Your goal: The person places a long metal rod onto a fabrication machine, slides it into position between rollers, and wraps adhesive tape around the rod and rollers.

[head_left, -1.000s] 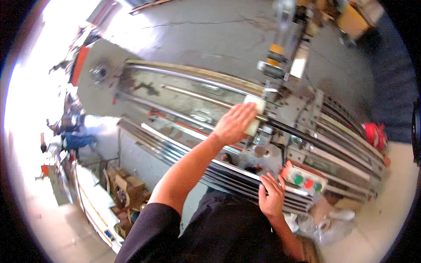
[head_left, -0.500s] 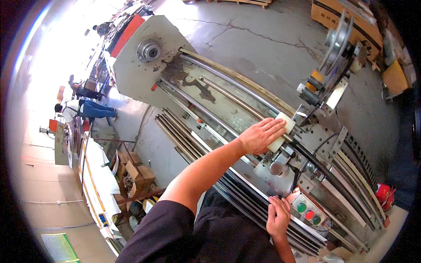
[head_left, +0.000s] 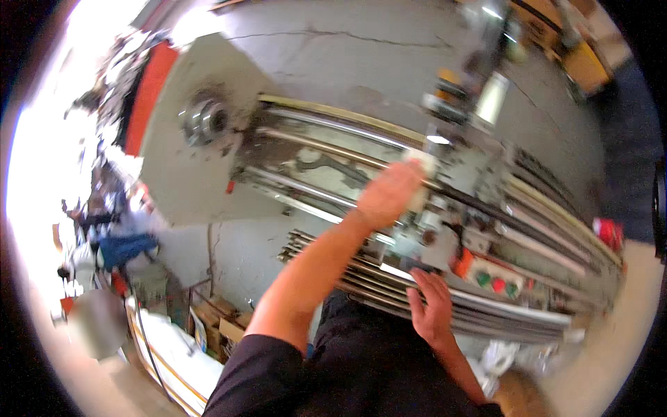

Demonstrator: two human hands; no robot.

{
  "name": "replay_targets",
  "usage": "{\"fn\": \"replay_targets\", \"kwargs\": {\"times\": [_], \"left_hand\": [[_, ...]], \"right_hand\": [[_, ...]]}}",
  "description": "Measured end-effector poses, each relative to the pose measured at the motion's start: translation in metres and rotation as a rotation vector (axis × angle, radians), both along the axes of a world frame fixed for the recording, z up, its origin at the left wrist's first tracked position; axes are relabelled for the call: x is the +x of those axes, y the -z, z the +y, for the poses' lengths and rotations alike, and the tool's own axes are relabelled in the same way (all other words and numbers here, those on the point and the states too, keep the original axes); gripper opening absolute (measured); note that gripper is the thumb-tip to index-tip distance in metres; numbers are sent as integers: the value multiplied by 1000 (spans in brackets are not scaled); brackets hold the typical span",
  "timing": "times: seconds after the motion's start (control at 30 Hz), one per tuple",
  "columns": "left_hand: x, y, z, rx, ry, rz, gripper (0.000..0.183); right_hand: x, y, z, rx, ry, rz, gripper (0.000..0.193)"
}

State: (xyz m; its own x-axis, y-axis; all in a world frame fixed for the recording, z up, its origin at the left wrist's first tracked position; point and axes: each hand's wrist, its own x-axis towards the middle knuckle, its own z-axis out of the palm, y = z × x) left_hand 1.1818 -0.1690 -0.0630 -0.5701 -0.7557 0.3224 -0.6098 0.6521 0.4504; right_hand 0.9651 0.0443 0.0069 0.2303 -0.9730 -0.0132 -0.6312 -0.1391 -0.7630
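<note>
My left hand [head_left: 390, 194] lies over a white block [head_left: 421, 165] on the machine, its palm down and its fingers stretched along the block but smeared by motion. Through the block runs a long rod, with a bare metal part [head_left: 319, 147] on the left and a black part [head_left: 504, 214] on the right. My right hand [head_left: 433, 307] is lower and to the right, thumb apart from the stretched fingers, holding nothing. Its fingertips are by the front rail [head_left: 479, 297], left of a control panel [head_left: 496, 283] with green and red buttons; contact with the rail is unclear.
A light machine housing [head_left: 201, 69] with a round metal hub [head_left: 206, 119] stands at the left end. Several metal bars [head_left: 375, 285] lie along the near side. A red cylinder [head_left: 608, 233] is far right. A blurred person in blue trousers [head_left: 126, 250] is at left.
The view has swung, so the machine appears more level and farther left. My left hand stays over the white block. My right hand's fingers look straighter, still near the front rail.
</note>
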Motion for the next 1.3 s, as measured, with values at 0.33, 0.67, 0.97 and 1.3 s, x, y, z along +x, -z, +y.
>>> {"fn": "replay_targets", "kwargs": {"times": [0.33, 0.67, 0.97, 1.3], "left_hand": [[179, -38, -28, -10, -96, -450, 106], [188, -27, -21, -24, -151, -421, 109], [180, -44, -7, 16, -292, -336, 106], [253, -36, -77, 271, -404, -607, 74]], "right_hand": [[43, -38, -9, -426, 41, 135, 47], [-101, -8, -103, 3, 329, 192, 71], [-419, 63, -168, 449, 661, 678, 82], [-491, 86, -138, 318, 564, 677, 82]]}}
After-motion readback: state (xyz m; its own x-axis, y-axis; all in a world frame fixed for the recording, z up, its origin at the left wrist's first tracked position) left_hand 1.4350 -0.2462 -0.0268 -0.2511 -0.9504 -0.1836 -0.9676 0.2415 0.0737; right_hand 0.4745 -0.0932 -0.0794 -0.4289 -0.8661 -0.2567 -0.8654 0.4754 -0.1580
